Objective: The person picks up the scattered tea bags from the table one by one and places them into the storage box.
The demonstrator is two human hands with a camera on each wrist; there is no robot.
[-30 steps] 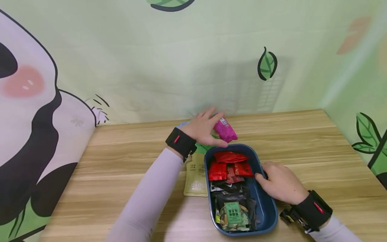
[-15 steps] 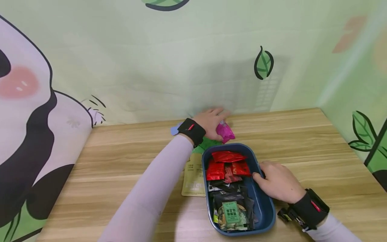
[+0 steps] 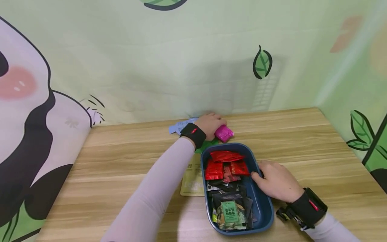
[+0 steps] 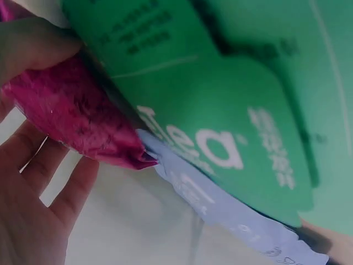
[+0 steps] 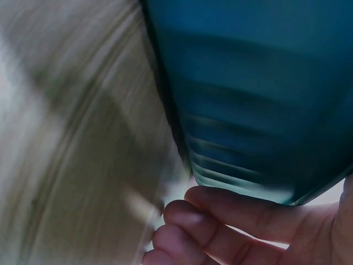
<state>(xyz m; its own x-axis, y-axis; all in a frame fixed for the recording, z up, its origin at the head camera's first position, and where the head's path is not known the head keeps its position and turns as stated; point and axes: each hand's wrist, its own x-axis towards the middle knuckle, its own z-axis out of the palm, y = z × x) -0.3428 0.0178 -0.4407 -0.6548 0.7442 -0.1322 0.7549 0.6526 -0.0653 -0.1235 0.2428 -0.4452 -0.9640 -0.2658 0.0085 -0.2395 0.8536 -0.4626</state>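
Near the wall, my left hand [image 3: 208, 126] grips a magenta foil packet [image 3: 225, 133]. In the left wrist view the thumb lies on one face of that packet, with the fingers along the other side. A green packet [image 4: 220, 121] and a light blue packet [image 4: 215, 199] lie right beside it. My right hand [image 3: 278, 181] holds the right side of a dark blue plastic bin [image 3: 263, 210], thumb on the rim and fingers outside against the wall. Inside the bin, red packets [image 3: 225, 156] sit at the far end and dark sachets [image 3: 229, 211] at the near end.
A pale yellow packet [image 3: 191, 183] lies flat on the wooden table [image 3: 121, 161], left of the bin and partly under its edge. A printed cloth wall [image 3: 151, 67] rises directly behind the table's back edge, close to the left hand.
My left hand, spread wide before, has come down and closed its fingers around the magenta packet. More of the light blue packet shows now. The right hand keeps its hold on the bin.
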